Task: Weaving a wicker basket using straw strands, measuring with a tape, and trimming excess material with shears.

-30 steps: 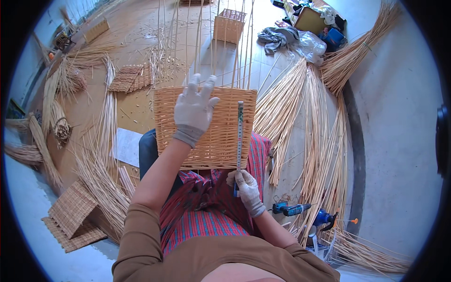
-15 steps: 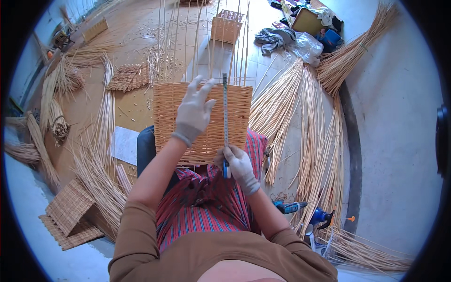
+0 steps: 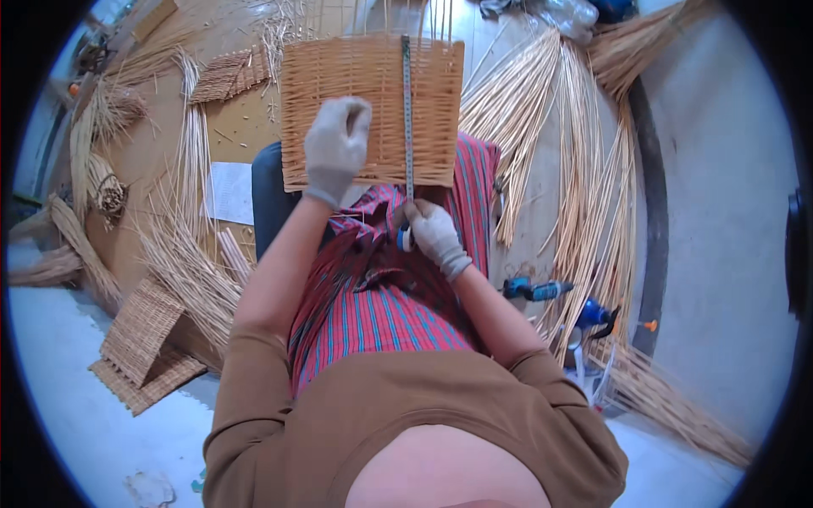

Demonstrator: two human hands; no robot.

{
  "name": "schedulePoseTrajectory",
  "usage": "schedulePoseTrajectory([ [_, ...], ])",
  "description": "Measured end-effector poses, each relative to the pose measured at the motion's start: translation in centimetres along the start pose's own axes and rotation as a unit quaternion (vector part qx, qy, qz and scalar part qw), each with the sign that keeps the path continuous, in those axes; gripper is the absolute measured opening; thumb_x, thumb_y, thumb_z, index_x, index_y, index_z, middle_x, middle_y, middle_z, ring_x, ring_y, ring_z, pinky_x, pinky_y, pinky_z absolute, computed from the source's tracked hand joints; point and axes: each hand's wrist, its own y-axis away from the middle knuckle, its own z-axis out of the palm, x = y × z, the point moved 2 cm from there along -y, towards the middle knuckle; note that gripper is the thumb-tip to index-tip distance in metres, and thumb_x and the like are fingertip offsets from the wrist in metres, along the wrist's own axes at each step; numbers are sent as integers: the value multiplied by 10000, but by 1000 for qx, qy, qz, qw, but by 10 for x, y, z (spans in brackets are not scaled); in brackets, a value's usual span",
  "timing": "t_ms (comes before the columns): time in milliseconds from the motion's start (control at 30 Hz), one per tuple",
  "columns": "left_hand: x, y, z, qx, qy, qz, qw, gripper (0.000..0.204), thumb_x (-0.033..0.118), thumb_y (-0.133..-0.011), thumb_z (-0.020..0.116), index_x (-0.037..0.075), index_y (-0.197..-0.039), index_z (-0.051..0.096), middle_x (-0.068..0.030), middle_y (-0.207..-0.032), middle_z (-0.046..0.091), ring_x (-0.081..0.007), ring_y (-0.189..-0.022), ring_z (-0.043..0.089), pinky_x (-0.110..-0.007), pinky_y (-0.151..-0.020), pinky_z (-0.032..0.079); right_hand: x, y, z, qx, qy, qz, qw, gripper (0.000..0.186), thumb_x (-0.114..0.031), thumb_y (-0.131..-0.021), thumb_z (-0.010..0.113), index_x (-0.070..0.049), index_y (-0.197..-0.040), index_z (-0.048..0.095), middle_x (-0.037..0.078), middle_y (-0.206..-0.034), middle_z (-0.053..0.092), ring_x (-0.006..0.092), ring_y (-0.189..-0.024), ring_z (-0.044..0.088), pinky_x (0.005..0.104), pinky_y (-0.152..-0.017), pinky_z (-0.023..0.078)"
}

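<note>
A woven wicker panel (image 3: pixel 381 93) with upright stakes rising from its far edge stands in front of me, its near edge by my lap. Across its right part stretches the extended blade of a tape measure (image 3: pixel 408 118), reaching from the near edge to the far edge. My right hand (image 3: pixel 436 233), in a pale glove, is closed round the tape measure by its small blue case, just below the panel's near edge. In a matching glove, my left hand (image 3: pixel 334 148) is over the panel's left part, fingers curled toward the thumb, with nothing visible in them.
Long cane bundles (image 3: pixel 584 169) lie on the right, near a blue-green power drill (image 3: pixel 538 289) and a blue bottle (image 3: pixel 597 315). To the left are loose canes (image 3: pixel 190 262), woven pieces (image 3: pixel 144 334) and a white paper sheet (image 3: pixel 230 192). Striped cloth (image 3: pixel 389 322) covers my lap.
My left hand has gone from spread fingers near the panel's far edge to curled fingers lower down. The view has tilted, so everything sits higher. My right hand still grips the tape measure.
</note>
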Motion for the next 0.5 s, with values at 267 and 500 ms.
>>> schedulePoseTrajectory([
  [267,-15,147,46,-231,143,-253,929,314,259,-974,621,0,-1147,658,-158,-1051,728,-249,-977,701,-352,-885,533,25,-8,-7,31,285,-75,955,349,-279,-1014,461,-16,-977,688,246,-940,695,423,-909,663,493,-810,528],
  [500,-44,151,94,-224,442,-374,784,311,188,-1059,507,-58,-1221,605,-130,-1080,709,-213,-1005,667,-314,-929,524,20,-9,0,-4,303,-13,953,323,-262,-992,475,-5,-954,665,250,-972,679,443,-920,645,534,-793,512],
])
